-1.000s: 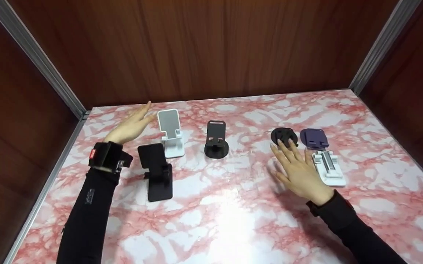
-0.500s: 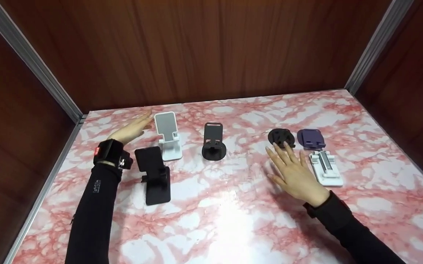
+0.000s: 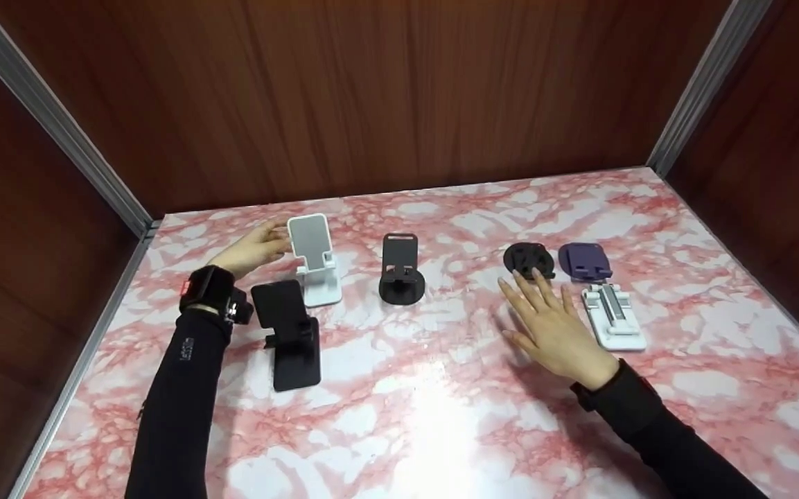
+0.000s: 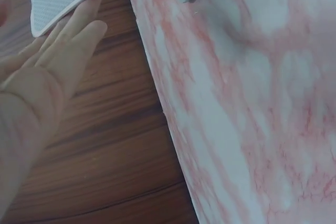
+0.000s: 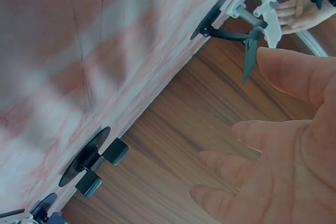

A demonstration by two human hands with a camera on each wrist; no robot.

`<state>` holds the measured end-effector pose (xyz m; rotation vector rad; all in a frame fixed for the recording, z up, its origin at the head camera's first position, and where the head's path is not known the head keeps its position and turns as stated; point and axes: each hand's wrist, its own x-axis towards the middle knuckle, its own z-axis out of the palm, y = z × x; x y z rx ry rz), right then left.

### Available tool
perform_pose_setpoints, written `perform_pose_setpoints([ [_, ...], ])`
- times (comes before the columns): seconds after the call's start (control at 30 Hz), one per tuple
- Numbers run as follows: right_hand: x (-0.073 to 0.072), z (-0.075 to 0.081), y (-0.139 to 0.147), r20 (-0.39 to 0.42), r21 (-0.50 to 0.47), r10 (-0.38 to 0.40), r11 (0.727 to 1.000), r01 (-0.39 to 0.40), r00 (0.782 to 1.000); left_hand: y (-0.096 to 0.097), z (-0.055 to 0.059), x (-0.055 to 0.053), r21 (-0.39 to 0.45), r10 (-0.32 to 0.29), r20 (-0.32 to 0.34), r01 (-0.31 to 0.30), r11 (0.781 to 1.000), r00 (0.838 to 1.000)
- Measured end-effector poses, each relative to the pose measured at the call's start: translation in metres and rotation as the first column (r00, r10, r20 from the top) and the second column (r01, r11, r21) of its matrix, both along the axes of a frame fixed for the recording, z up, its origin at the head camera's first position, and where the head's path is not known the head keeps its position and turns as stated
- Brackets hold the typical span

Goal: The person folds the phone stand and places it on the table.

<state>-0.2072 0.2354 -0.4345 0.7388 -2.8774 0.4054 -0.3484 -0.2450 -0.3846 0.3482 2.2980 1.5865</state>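
My left hand [image 3: 251,249] is at the upright white phone stand [image 3: 310,239], its fingers partly hidden behind the grey-faced panel. In the left wrist view, nearly straight fingers [image 4: 79,38] lie along the edge of that panel, and the thumb is mostly out of view. The right hand [image 3: 557,333] is spread over the table with nothing in it. Its fingertips overlap the near edge of a folded black round-based phone stand [image 3: 528,259] in the head view. Right beside that hand lies a folded white phone stand [image 3: 615,322].
Close to the left wrist, a larger black phone stand [image 3: 295,353] stands unfolded. An upright black round-based stand [image 3: 402,277] is mid-table. A folded purple stand [image 3: 584,262] lies at the right. Wooden panels [image 3: 399,97] enclose the marbled table [image 3: 371,416] at back and sides.
My left hand has gone from extended beside the white stand to having its fingers behind the panel. The right hand stays nearly in place. The head view has shifted slightly.
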Motion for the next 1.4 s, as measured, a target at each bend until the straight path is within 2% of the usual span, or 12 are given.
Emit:
perform_pose_setpoints([
  [0.1,0.000,-0.001,-0.001,0.000,-0.009,0.006,1.000,-0.006,1.000,0.000,-0.003,0.000,0.008,0.045,-0.030,-0.044,0.999,0.999],
  [0.3,0.001,-0.002,-0.001,0.008,-0.007,0.012,1.000,-0.012,1.000,-0.003,-0.009,0.001,0.124,0.100,-0.043,-0.094,0.988,0.994],
  [0.4,0.000,-0.003,-0.002,-0.004,-0.004,0.018,1.000,-0.018,1.000,-0.003,-0.012,0.000,0.142,0.125,-0.063,-0.115,0.983,0.990],
  [0.5,0.001,-0.003,-0.002,-0.010,-0.012,0.025,1.000,-0.025,1.000,-0.001,-0.013,0.000,0.146,0.180,-0.086,-0.166,0.975,0.980],
  [0.67,0.001,-0.004,-0.003,-0.013,-0.017,0.034,0.999,-0.034,0.999,0.002,-0.015,-0.001,0.151,0.285,-0.105,-0.268,0.951,0.953],
  [0.73,0.001,-0.005,-0.003,-0.024,-0.015,0.038,0.999,-0.038,0.999,0.003,-0.015,-0.001,0.164,0.299,-0.107,-0.280,0.946,0.948],
  [0.83,0.002,-0.006,-0.003,-0.038,-0.007,0.044,0.999,-0.044,0.998,0.006,-0.010,0.005,0.187,0.302,-0.106,-0.279,0.942,0.947],
  [0.93,0.002,-0.006,-0.004,-0.041,-0.001,0.048,0.999,-0.048,0.998,0.005,-0.011,0.006,0.200,0.317,-0.118,-0.290,0.936,0.941],
  [1.07,0.002,-0.006,-0.004,-0.029,-0.004,0.050,0.999,-0.050,0.998,-0.002,-0.017,0.000,0.200,0.372,-0.162,-0.339,0.919,0.914],
  [1.23,0.003,-0.005,-0.005,-0.016,-0.009,0.048,0.999,-0.048,0.999,-0.006,-0.007,0.003,0.246,0.452,-0.222,-0.399,0.884,0.864],
  [1.4,0.003,-0.006,-0.005,-0.026,-0.001,0.048,0.999,-0.048,0.999,-0.007,0.006,0.008,0.298,0.527,-0.253,-0.453,0.840,0.811],
])
